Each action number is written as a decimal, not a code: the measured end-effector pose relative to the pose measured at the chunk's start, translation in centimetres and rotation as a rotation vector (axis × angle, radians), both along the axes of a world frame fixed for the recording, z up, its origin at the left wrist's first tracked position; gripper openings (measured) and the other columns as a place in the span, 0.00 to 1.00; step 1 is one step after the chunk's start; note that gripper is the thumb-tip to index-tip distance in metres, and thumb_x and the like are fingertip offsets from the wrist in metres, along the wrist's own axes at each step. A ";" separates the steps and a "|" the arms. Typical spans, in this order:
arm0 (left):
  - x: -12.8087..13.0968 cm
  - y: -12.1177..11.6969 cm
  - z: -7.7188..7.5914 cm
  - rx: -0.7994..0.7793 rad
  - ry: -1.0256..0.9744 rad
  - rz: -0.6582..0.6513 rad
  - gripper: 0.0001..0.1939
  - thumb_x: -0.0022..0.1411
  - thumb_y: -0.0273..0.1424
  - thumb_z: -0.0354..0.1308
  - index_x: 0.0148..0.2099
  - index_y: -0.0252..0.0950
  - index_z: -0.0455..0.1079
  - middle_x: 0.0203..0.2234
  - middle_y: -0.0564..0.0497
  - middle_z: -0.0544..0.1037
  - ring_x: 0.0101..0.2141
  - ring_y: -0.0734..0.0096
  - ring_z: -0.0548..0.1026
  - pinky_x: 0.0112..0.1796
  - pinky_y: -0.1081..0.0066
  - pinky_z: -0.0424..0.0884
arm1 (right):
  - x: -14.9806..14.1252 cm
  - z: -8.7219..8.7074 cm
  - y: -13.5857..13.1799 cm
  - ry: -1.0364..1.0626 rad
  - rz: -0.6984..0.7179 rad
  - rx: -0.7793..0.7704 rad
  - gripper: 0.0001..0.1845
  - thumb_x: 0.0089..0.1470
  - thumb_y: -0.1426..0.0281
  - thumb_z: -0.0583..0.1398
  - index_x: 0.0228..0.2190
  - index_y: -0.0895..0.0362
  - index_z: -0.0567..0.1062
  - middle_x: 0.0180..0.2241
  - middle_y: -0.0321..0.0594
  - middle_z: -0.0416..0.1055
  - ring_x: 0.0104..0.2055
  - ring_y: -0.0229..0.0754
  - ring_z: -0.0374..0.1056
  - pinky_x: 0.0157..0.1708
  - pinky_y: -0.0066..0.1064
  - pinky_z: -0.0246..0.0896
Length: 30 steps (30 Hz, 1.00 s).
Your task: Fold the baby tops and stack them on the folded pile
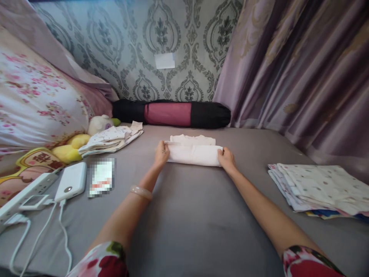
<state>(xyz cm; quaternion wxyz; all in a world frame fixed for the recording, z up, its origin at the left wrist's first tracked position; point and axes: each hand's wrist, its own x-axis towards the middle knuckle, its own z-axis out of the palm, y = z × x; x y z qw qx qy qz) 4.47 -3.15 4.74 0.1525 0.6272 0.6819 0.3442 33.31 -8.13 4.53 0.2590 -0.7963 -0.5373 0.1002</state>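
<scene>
A folded cream-white cloth lies on the grey bed sheet in the middle, far from me. My left hand grips its left end with curled fingers. At the cloth's right end my right hand is closed on the fold. Both arms are stretched forward, and a pale bangle sits on my left wrist.
A patterned folded stack lies at the right; another folded pile at the left by plush toys. A power bank, power strip and cables lie near left. A black-and-maroon roll rests against the wall; curtains hang right.
</scene>
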 end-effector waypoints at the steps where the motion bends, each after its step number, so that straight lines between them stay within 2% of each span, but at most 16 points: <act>1: 0.2 0.3 -0.1 -0.009 0.001 0.007 0.12 0.67 0.31 0.42 0.45 0.36 0.67 0.39 0.43 0.76 0.43 0.60 0.73 0.41 0.68 0.66 | -0.3 0.0 0.4 -0.014 -0.016 -0.012 0.16 0.62 0.66 0.49 0.43 0.60 0.72 0.40 0.51 0.75 0.42 0.47 0.71 0.39 0.31 0.60; 4: 0.8 1.2 -0.5 -0.032 0.005 0.013 0.14 0.69 0.32 0.41 0.50 0.37 0.65 0.40 0.41 0.77 0.45 0.57 0.74 0.41 0.66 0.66 | -0.9 0.1 1.5 -0.034 -0.047 -0.042 0.18 0.65 0.65 0.46 0.48 0.59 0.68 0.41 0.52 0.74 0.44 0.48 0.71 0.39 0.32 0.60; 9: 1.5 2.5 -1.0 -0.023 0.065 0.010 0.17 0.70 0.34 0.39 0.54 0.38 0.63 0.39 0.42 0.78 0.41 0.58 0.76 0.38 0.68 0.65 | -1.4 0.1 2.8 -0.107 -0.047 -0.030 0.19 0.67 0.64 0.43 0.51 0.58 0.65 0.42 0.52 0.74 0.43 0.50 0.72 0.38 0.34 0.59; 15: 1.7 4.3 -1.4 -0.015 0.154 0.027 0.20 0.71 0.38 0.36 0.55 0.38 0.63 0.39 0.42 0.78 0.39 0.58 0.76 0.35 0.69 0.64 | -1.2 0.1 4.6 -0.182 -0.022 -0.042 0.21 0.68 0.62 0.41 0.51 0.59 0.64 0.42 0.55 0.74 0.44 0.51 0.72 0.40 0.36 0.59; 20: 1.7 5.9 -1.5 0.002 0.140 0.004 0.21 0.71 0.39 0.36 0.55 0.37 0.64 0.38 0.40 0.78 0.38 0.56 0.76 0.35 0.68 0.63 | -0.9 -0.2 6.3 -0.199 -0.018 -0.057 0.21 0.68 0.62 0.41 0.51 0.59 0.63 0.43 0.55 0.74 0.46 0.52 0.72 0.41 0.36 0.59; 30: 2.3 8.0 -1.3 -0.065 0.243 -0.024 0.19 0.72 0.36 0.36 0.56 0.37 0.62 0.39 0.40 0.78 0.39 0.57 0.76 0.35 0.69 0.62 | -0.2 -0.6 8.7 -0.179 0.010 -0.085 0.20 0.68 0.62 0.41 0.51 0.60 0.63 0.44 0.56 0.73 0.48 0.52 0.71 0.44 0.38 0.59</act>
